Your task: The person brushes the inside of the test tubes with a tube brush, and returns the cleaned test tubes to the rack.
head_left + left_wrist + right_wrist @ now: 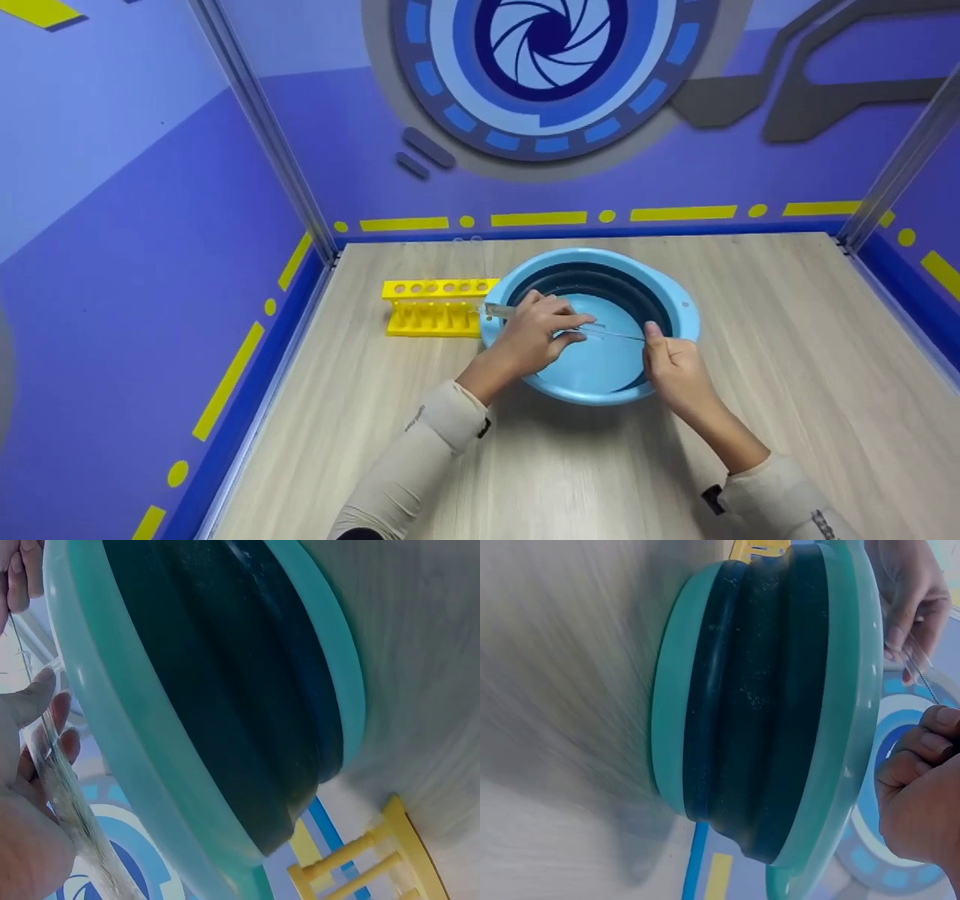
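One left hand has its fingers closed round one clear tube, above one blue basin near the middle of the worktop's far edge; one right hand tightly pinches the wire of one brush, its bristles inside the tube; one yellow rack, six holes visible, stands toward the far left corner; two faint clear tubes rise at its right end.

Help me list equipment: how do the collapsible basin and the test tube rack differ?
The collapsible basin is rounded, the test tube rack straight-edged with a row of holes. The basin is light blue with a dark band, the rack yellow. The basin is larger than the rack. Both stand on the wood-grained table.
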Available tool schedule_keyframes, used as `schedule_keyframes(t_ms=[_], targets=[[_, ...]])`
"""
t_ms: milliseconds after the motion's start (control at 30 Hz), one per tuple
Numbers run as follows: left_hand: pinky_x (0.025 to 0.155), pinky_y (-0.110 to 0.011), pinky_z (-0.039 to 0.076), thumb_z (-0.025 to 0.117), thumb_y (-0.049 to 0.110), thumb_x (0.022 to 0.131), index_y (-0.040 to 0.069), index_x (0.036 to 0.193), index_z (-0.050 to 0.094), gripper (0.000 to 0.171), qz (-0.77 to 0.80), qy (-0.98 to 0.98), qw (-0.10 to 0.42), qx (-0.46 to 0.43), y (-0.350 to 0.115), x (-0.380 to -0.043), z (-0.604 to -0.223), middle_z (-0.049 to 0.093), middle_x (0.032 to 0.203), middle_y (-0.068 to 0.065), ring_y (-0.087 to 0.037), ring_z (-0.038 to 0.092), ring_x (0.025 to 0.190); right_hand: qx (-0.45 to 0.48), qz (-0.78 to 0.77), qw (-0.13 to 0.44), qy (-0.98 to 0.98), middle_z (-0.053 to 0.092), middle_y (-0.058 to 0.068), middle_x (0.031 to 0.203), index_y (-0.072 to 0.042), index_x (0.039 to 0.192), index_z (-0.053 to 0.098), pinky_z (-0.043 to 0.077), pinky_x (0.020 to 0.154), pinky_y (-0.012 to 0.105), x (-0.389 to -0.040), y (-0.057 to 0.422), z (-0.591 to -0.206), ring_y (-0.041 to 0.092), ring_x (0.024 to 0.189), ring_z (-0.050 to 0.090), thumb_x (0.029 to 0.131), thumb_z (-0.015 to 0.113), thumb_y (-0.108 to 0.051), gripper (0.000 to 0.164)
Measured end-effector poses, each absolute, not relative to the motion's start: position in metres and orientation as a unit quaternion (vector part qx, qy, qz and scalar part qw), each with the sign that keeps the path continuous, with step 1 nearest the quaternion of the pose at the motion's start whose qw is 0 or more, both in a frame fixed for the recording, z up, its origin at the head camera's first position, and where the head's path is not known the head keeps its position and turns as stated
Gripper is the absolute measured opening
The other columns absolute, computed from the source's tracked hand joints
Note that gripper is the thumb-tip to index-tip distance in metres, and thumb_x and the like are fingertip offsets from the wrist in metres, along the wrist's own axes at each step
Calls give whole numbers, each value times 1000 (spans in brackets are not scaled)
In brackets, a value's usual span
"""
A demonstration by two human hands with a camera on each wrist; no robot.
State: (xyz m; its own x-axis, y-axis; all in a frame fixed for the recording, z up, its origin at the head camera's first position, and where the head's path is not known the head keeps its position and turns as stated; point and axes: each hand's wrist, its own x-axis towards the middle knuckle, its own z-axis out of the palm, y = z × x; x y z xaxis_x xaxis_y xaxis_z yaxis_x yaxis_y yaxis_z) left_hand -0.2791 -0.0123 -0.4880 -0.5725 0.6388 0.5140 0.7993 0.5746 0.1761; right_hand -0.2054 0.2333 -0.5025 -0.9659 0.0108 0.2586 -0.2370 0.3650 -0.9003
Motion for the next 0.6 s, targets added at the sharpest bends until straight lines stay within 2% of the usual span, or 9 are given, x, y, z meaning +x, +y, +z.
schedule_keyframes(t_ms=[167,333,433,600], targets=[[87,-33,44,74,33,100,30,130,78,31,-210,-856,200,-428,-7,-279,-488,76,103,5,-13,67,95,76,541,138,-826,40,-5,48,-3,52,45,26,43,21,-206,231,-505,9,42,38,116,45,-21,67],[80,-28,40,74,33,101,29,130,79,30,-213,-856,183,-434,-6,-277,-487,76,102,5,-13,66,90,96,526,149,-832,42,-4,49,-8,52,47,28,44,20,-206,228,-513,7,44,40,114,49,-14,62],[78,-27,38,73,34,102,30,130,79,29,-215,-858,171,-434,-7,-276,-486,75,99,4,-13,64,86,133,510,172,-832,45,-5,49,-14,53,50,28,43,20,-206,227,-516,3,45,40,111,52,-6,58],[72,-23,39,72,38,103,30,129,79,28,-209,-858,159,-442,-10,-277,-481,73,91,3,-12,60,75,222,477,224,-820,49,-6,50,-18,56,54,31,43,18,-206,229,-519,-3,49,41,104,56,6,54]])
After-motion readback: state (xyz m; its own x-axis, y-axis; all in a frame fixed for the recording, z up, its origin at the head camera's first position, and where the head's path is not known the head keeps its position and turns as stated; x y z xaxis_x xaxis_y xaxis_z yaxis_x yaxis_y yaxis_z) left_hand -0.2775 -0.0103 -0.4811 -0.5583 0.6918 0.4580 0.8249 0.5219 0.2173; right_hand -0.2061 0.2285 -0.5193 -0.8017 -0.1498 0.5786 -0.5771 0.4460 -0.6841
